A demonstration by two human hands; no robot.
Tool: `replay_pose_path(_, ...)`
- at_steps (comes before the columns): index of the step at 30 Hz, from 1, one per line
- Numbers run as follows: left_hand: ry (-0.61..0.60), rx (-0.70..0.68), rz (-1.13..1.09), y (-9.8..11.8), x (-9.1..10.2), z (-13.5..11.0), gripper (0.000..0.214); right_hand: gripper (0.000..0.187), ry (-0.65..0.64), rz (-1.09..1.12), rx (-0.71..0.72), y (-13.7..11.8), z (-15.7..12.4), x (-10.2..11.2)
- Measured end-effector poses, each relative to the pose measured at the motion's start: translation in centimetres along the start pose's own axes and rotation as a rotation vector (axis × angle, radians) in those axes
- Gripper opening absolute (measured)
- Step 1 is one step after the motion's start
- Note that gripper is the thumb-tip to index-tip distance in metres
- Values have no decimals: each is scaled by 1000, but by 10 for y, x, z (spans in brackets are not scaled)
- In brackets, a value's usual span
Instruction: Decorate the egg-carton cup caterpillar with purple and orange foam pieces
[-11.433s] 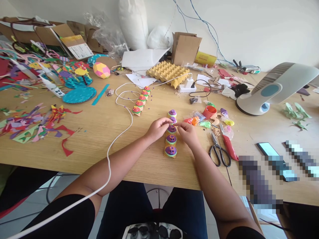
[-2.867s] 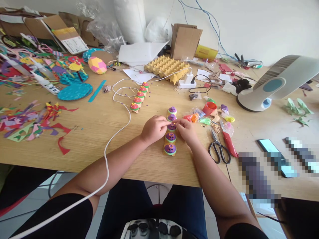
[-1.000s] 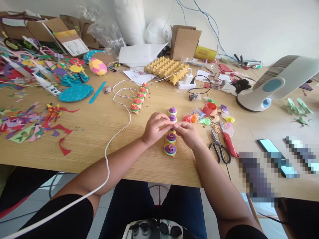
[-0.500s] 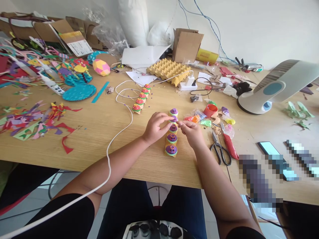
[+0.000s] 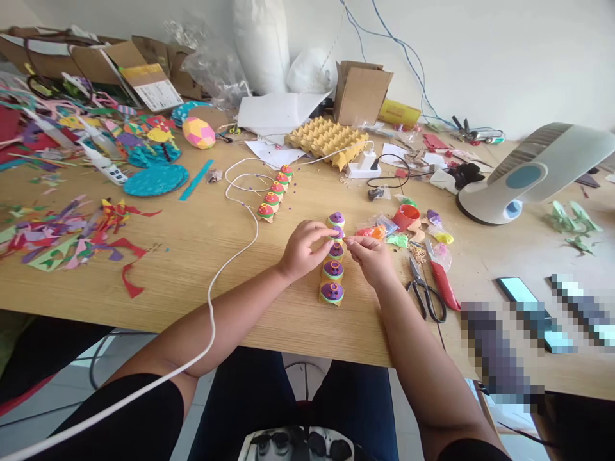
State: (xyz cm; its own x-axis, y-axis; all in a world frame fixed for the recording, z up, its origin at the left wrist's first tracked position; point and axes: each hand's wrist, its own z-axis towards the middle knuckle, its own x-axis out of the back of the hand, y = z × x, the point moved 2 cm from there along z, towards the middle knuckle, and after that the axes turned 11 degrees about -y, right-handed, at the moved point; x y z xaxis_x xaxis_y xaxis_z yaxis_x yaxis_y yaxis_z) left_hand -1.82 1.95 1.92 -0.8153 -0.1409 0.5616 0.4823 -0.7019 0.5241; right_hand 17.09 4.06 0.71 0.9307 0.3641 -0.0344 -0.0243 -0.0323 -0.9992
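A strip of egg-carton cups (image 5: 331, 294) with purple and light green tops lies on the table in front of me, pointing away from me. Several of its cups carry small orange rings. Thumb and forefinger of my left hand (image 5: 303, 250) close around one of the cups towards the far end, from its left side. My right hand (image 5: 371, 256) pinches something tiny close to the same cup; what it is I cannot make out. Further back and left lies a second strip of egg-carton cups (image 5: 271, 198) in red and green.
Scissors (image 5: 423, 291) and a red-handled knife (image 5: 444, 285) lie right of my right forearm. Behind them are bags of coloured clay (image 5: 372, 232) and a red cup (image 5: 406, 216). A white cable (image 5: 210, 301) crosses my left arm. A fan (image 5: 519, 173) stands at right, coloured scraps (image 5: 72, 240) at left.
Both hands keep nearly the same pose at the purple strip. The whole view has shifted slightly; nothing is visibly taken up or let go.
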Motion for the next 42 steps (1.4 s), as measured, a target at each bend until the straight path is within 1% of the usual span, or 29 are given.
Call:
replay_pose_path(3, -18, -18, -31, 2, 0, 0, 19, 45, -23, -73, -12, -4, -3, -2)
replay_pose_path(6, -63, -41, -24, 2, -1, 1, 23, 48, -60, -168, 5, -10, -5, -5)
replay_pose_path(9, -99, -65, -12, 1, -3, 1, 23, 50, -97, -255, 64, -14, -6, -8)
replay_pose_path(13, -81, -78, -35, -2, -6, 2, 14, 51, -146, -344, 155, -13, -5, -10)
replay_pose_path(15, -75, -82, -47, -2, -6, 2, 12, 51, -154, -361, 170, -11, -4, -9)
replay_pose_path(20, -80, -75, -59, -2, -7, 2, 15, 52, -170, -369, 189, -11, -3, -9)
replay_pose_path(24, -71, -70, -68, -1, -6, 1, 11, 56, -176, -371, 200, -13, -4, -10)
replay_pose_path(27, -73, -71, -48, -2, -6, 1, 10, 56, -174, -352, 180, -16, -6, -10)
replay_pose_path(31, -84, -97, 10, -3, -6, 0, 8, 46, -193, -263, 88, -15, -7, -10)
replay_pose_path(33, -94, -103, 27, -4, -6, 0, 10, 43, -182, -207, 50, -14, -6, -11)
replay_pose_path(38, -82, -77, 24, -4, -6, 0, 15, 45, -138, -137, -2, -13, -7, -11)
replay_pose_path(42, -72, -73, 1, -3, -5, 1, 9, 46, -141, -167, -11, -17, -8, -10)
